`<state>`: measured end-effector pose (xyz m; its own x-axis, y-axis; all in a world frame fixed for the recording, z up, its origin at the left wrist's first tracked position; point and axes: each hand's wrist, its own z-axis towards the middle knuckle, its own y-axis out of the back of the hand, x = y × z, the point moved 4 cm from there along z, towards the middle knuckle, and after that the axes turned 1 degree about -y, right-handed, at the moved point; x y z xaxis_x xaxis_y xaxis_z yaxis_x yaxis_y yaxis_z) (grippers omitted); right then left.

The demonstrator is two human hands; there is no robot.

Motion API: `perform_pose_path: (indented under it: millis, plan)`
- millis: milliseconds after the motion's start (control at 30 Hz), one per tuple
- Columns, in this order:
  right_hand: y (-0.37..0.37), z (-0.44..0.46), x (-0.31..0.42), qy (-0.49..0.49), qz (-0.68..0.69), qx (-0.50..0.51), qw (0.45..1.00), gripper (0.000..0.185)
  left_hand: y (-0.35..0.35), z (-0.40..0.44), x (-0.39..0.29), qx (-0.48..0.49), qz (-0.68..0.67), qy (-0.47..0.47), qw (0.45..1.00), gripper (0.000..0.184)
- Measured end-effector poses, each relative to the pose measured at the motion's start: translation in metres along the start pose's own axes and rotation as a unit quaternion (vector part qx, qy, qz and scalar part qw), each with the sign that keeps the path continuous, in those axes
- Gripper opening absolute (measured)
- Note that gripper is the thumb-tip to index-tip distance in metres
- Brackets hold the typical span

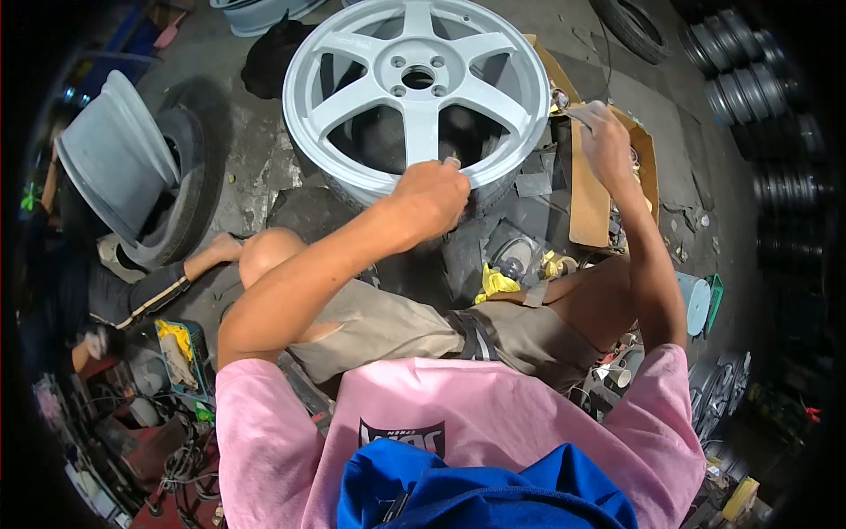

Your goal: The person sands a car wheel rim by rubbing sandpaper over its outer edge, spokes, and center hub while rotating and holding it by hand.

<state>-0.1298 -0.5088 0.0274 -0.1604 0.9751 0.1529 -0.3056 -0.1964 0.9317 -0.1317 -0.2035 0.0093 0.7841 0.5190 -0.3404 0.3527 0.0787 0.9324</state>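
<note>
A pale grey six-spoke wheel rim (421,123) lies face up on a tyre in front of me. At its near edge, my left hand (432,196) is closed, overlapping the rim's lower lip; whatever its fingers hold is hidden. To the right of the rim, above an open cardboard box (592,198), my right hand (604,141) is raised and pinches a thin grey sheet (582,112).
Another grey rim (119,159) leans on a tyre at left, beside another person's bare foot (216,251). Dark rims (745,93) are stacked at right. Yellow cloth (496,282) and scraps lie near my legs. A black animal (271,60) is behind.
</note>
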Motion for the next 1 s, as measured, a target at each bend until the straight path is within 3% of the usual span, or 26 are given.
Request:
perform_pose_path:
  millis: [67, 100, 267, 300, 367, 400, 467, 500, 533, 600, 667, 733, 800, 833, 867, 933, 1000]
  plan:
    - [0.011, -0.003, -0.007, -0.067, 0.019, -0.010, 0.998, 0.030, -0.006, 0.006, -0.008, -0.042, -0.049, -0.022, 0.998, 0.031]
    - [0.012, -0.006, -0.010, -0.082, 0.029, -0.023, 0.996, 0.026, -0.007, 0.010, -0.014, -0.010, -0.052, -0.017, 0.998, 0.047]
    - [0.022, -0.008, -0.007, -0.181, 0.113, -0.011, 0.977, 0.023, -0.018, 0.044, -0.024, 0.007, -0.146, -0.014, 0.989, 0.062]
    - [0.021, -0.007, -0.006, -0.212, 0.110, 0.010, 0.971, 0.022, -0.019, 0.055, -0.023, -0.032, -0.205, -0.053, 0.977, 0.063]
    - [0.023, -0.008, 0.002, -0.241, 0.110, 0.029, 0.964, 0.023, -0.013, 0.079, -0.008, -0.063, -0.336, -0.099, 0.934, 0.066]
    - [0.024, -0.011, 0.009, -0.262, 0.182, 0.047, 0.947, 0.023, -0.014, 0.093, 0.001, -0.081, -0.416, -0.109, 0.899, 0.064]
    - [0.022, -0.014, 0.010, -0.283, 0.255, 0.062, 0.923, 0.023, 0.030, 0.082, -0.012, 0.050, -0.612, -0.002, 0.789, 0.061]
    - [0.021, -0.015, 0.010, -0.269, 0.247, 0.062, 0.929, 0.023, 0.038, 0.081, -0.010, 0.019, -0.552, -0.033, 0.833, 0.052]
    - [0.020, -0.016, 0.010, -0.255, 0.239, 0.062, 0.935, 0.024, 0.038, 0.081, -0.004, 0.022, -0.549, -0.033, 0.835, 0.052]
    - [0.022, -0.016, 0.012, -0.226, 0.232, 0.041, 0.945, 0.023, 0.041, 0.076, 0.011, -0.085, -0.286, -0.070, 0.952, 0.043]
    - [0.025, -0.015, 0.016, -0.195, 0.225, 0.022, 0.954, 0.022, 0.035, 0.069, 0.039, -0.177, -0.166, -0.051, 0.969, 0.040]
    - [0.030, -0.014, 0.021, -0.201, 0.209, 0.023, 0.957, 0.019, 0.040, 0.061, 0.074, -0.199, -0.073, 0.008, 0.977, 0.051]
    - [0.037, -0.012, 0.030, -0.199, 0.214, 0.021, 0.956, 0.018, 0.050, 0.049, 0.103, -0.195, 0.037, 0.063, 0.978, 0.075]
    - [0.039, -0.012, 0.032, -0.198, 0.217, 0.018, 0.956, 0.017, 0.046, 0.046, 0.124, -0.138, 0.038, 0.111, 0.983, 0.111]
    - [0.037, -0.011, 0.032, -0.197, 0.219, 0.017, 0.955, 0.017, 0.038, 0.040, 0.134, -0.137, 0.041, 0.113, 0.983, 0.111]
    - [0.034, -0.011, 0.030, -0.182, 0.194, 0.006, 0.964, 0.021, 0.020, 0.025, 0.136, -0.019, 0.093, 0.163, 0.982, 0.138]
    - [0.037, -0.011, 0.039, -0.187, 0.179, 0.007, 0.966, 0.021, 0.006, 0.023, 0.128, -0.001, 0.122, 0.149, 0.981, 0.148]
